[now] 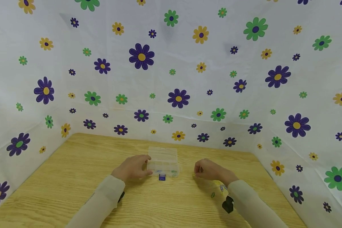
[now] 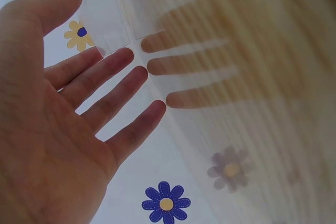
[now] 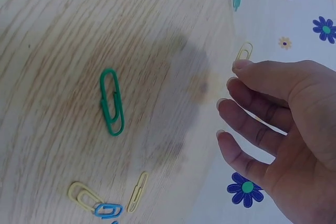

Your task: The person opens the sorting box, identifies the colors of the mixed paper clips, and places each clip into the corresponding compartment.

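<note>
Table edges (image 1: 117, 140), hands (image 1: 133, 167) (image 1: 211, 170) well inside, box (image 1: 163, 166) between

Screened-off workspace, flowered white sheeting (image 1: 156, 80) around wood-grain tabletop (image 1: 165, 202)

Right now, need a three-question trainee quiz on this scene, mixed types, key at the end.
1. Short answer: which hand pinches the yellow paper clip?
2. True or false: the left hand also holds a paper clip.
3. Multiple choice: what colour is the latch at the front of the clear box?
A) Green
B) Yellow
C) Purple-blue

Key:
1. The right hand.
2. False; no clip shows in its extended fingers.
3. C
</note>
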`<state>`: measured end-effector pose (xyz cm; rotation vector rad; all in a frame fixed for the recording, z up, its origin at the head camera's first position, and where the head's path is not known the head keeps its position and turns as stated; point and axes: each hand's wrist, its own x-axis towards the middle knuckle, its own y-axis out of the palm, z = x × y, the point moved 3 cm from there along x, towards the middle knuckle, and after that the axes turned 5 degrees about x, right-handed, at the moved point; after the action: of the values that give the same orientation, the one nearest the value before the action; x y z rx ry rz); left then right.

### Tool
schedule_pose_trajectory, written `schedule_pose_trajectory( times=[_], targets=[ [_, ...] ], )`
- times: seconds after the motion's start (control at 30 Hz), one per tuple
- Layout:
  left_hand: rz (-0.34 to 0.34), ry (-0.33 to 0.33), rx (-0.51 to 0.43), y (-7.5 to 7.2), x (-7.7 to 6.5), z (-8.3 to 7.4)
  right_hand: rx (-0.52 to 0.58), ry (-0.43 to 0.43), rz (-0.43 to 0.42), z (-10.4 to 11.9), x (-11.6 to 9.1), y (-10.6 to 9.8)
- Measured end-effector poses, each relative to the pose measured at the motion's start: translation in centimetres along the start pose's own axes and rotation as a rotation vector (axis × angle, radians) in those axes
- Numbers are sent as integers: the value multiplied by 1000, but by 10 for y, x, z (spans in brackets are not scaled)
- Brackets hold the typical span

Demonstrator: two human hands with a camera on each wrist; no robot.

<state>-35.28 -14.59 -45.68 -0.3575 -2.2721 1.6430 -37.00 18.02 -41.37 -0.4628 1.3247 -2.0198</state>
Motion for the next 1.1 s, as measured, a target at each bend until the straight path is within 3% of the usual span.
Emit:
schedule_pose_trajectory(
  times=[1.1],
  targets=[
    [-1, -4, 0, 0, -2, 0, -38, 1, 17, 12, 15, 3]
  ],
)
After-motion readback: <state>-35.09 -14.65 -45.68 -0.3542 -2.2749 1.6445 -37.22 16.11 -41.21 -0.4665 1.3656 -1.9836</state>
